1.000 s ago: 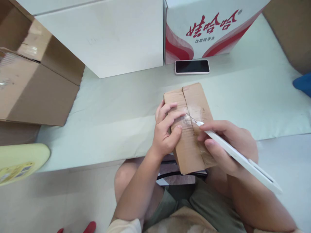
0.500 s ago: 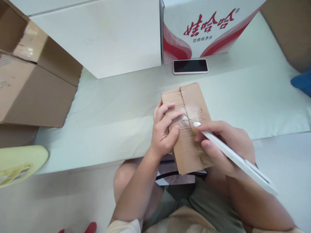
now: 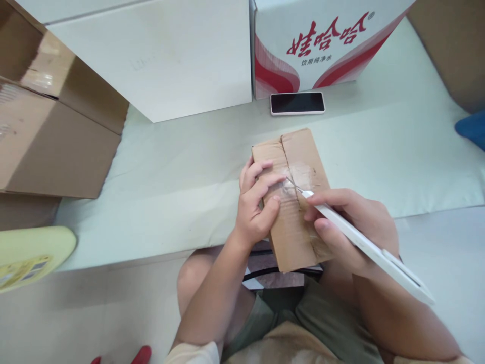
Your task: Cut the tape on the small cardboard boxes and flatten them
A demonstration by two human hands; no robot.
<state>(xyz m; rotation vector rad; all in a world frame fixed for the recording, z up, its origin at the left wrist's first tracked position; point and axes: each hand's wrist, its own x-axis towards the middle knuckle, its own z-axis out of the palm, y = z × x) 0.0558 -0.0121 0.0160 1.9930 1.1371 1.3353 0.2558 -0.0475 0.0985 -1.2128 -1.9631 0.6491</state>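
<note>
A small cardboard box (image 3: pixel 297 217) sits at center, its far end above the green-covered bench (image 3: pixel 182 182) and its near end jutting past the edge over the person's lap; whether it rests on the bench cannot be told. Clear tape (image 3: pixel 303 176) spans the seam along its top. The left hand (image 3: pixel 254 206) braces the box from its left side, thumb and index finger spread apart on the top. The right hand (image 3: pixel 369 220) is closed around a white cutter (image 3: pixel 352 230), gripped like a pen, its thin blade lying across the seam, the tip beside the left index finger. Beyond the box, a phone (image 3: pixel 297 103) lies dark-screened before a red-and-white carton (image 3: pixel 322 45) with Chinese lettering. A larger white box (image 3: pixel 162 60) stands just left of that carton, with brown cartons (image 3: pixel 71 146) farther left. A yellow container (image 3: pixel 34 253) enters at the left edge, a blue object (image 3: pixel 472 130) at the right. Red items (image 3: pixel 142 355), cut off by the frame, show on the pale floor (image 3: pixel 94 303).
</note>
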